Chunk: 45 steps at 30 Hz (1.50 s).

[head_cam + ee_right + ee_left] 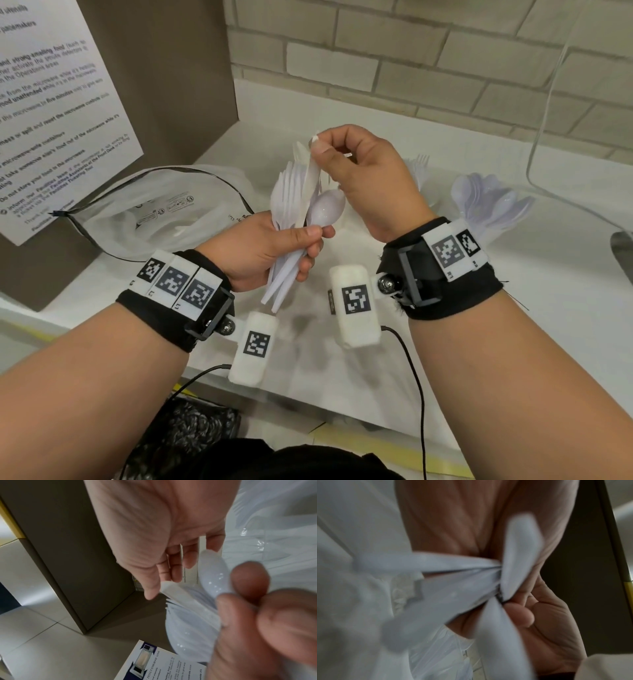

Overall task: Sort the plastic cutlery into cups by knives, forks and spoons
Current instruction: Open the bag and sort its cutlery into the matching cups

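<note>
My left hand (310, 250) grips a fanned bundle of white plastic cutlery (291, 202) by the handles, above the white counter (513, 342). The bundle holds several forks and a spoon (325, 209) whose bowl faces me. My right hand (317, 145) pinches the upper tip of a white knife (308, 181) that stands in the bundle. In the left wrist view the handles (453, 582) spread out, blurred, from my left hand (513, 601). The right wrist view shows my right hand (159, 586) on the knife tip (171, 589), beside the spoon bowl (212, 574) and the left thumb (248, 577).
A bunch of spoons (493, 202) stands at the right, and fork tines (421, 164) show behind my right hand. A crumpled clear plastic bag (154, 212) lies at the left under a printed notice (51, 120). A clear acrylic stand (565, 137) rises at the far right.
</note>
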Available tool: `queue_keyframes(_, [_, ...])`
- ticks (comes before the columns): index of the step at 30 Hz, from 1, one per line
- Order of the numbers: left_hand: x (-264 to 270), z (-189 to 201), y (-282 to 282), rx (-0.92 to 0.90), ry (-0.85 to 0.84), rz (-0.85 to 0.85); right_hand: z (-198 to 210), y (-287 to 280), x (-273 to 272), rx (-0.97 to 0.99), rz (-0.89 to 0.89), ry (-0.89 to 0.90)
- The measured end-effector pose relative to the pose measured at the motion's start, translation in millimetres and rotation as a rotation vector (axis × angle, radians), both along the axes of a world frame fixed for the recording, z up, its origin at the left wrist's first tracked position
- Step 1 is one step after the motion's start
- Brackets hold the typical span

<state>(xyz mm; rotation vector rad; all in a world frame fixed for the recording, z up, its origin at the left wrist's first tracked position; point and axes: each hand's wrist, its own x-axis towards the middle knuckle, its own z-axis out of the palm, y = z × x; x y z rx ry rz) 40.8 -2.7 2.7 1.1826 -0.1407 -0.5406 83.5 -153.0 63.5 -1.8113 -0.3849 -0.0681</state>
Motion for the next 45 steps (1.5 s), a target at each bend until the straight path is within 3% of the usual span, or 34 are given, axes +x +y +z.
queue_keyframes(5, [1.8,-2.5,-1.8,0.030,-0.005,0.017,-1.0,-1.2,2.2,-0.035,0.012,-0.012])
queue_keyframes(10, [-0.2,-6.8,-0.9,0.081,-0.005,0.046,36.2,-16.0,13.7,0.116,-0.072,-0.056])
queue_keyframes(14, [-3.1,-8.3,5.2,0.026,0.025,0.068,63.7,-26.3,29.7,0.216,-0.220,-0.318])
queue_keyframes(17, [-5.6,-10.9,10.7,0.001,0.024,0.084,59.1,-25.3,45.4,0.084,-0.343,-0.478])
queue_keyframes(21, [-7.5,-9.9,15.5,0.027,0.026,0.147,21.7,-14.9,63.1,-0.173,-0.362,-0.406])
queue_keyframes(25, [-10.1,-10.5,19.0,-0.093,0.046,0.149,-6.6,-4.5,76.1,-0.308,-0.356,-0.361])
queue_keyframes(30, [-11.1,-16.3,24.9,-0.143,-0.003,0.046,-21.7,1.6,83.8,-0.416,-0.360,-0.258])
queue_keyframes(35, [-8.1,-18.6,26.6,-0.190,-0.014,0.012,-30.4,2.9,89.7,-0.647,-0.297,-0.100])
queue_keyframes(41, [-3.5,-17.9,24.3,-0.155,0.002,0.025,-17.9,-6.1,75.4,-0.540,-0.334,-0.150])
queue_keyframes(45, [2.2,-12.3,15.0,-0.058,0.021,0.134,-5.5,-0.4,40.1,-0.292,-0.163,-0.156])
